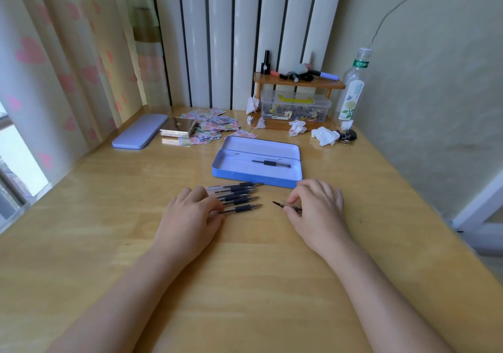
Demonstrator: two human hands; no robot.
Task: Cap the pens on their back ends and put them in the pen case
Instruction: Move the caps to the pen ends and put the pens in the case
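Note:
An open blue pen case lies on the wooden desk, with one black-gripped pen inside it. In front of the case lie several uncapped pens side by side, tips pointing right. My left hand rests on their back ends, fingers curled over the nearest pen. My right hand is to the right of them, its fingertips pinched on a pen cap lying on the desk. More caps may be hidden under that hand.
A closed lilac case, a small book and scattered stickers lie at the back left. A wooden shelf with cosmetics, a clear box, crumpled tissues and a bottle stand at the back right.

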